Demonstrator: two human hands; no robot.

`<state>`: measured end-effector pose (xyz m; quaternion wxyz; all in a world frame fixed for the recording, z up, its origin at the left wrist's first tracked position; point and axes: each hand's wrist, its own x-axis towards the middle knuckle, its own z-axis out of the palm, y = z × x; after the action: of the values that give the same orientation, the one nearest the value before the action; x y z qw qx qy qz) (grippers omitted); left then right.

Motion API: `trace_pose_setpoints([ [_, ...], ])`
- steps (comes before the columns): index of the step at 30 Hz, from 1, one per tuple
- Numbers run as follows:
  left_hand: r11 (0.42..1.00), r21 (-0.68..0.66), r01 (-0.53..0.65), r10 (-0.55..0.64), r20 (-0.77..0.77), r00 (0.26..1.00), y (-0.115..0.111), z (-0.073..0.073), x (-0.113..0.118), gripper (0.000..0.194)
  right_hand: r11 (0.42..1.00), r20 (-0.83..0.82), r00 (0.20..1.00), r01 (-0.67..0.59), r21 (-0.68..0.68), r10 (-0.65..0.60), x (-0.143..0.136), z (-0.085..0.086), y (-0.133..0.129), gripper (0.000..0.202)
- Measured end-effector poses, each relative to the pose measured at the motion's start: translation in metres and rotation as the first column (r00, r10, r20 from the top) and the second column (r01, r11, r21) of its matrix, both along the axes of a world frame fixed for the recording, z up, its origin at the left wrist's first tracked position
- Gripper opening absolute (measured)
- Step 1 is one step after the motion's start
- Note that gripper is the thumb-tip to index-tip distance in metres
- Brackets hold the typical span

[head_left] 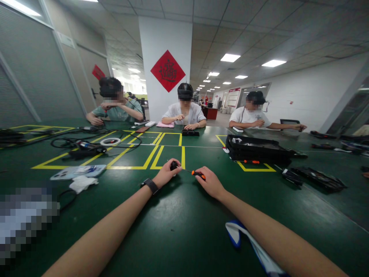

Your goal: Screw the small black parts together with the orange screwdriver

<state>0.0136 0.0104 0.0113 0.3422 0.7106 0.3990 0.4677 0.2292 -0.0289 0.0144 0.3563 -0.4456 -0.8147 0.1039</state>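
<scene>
Near the middle of the green table [173,223], my left hand [167,173] is closed around a small black part [173,166]. My right hand [211,182] grips a screwdriver [198,175] with an orange and black handle. The screwdriver's thin shaft points left toward the black part; whether its tip touches the part is too small to tell. A dark watch [151,186] is on my left wrist.
Black trays [256,146] are stacked at the right, with black devices [318,179] nearby. Cables and a white ring [110,142] lie at the left, near a phone [77,172] and tissue [83,184]. Blue-white cloth [259,254] lies under my right forearm. Three people sit opposite.
</scene>
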Motion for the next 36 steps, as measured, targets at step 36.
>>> trace_pose_setpoints([
  [36,0.999,-0.025,-0.042,0.043,0.038,0.998,0.004,-0.003,-0.001,0.024,0.999,-0.164,0.985,0.05,-0.014,-0.052,-0.002,-0.008,0.009,0.028],
])
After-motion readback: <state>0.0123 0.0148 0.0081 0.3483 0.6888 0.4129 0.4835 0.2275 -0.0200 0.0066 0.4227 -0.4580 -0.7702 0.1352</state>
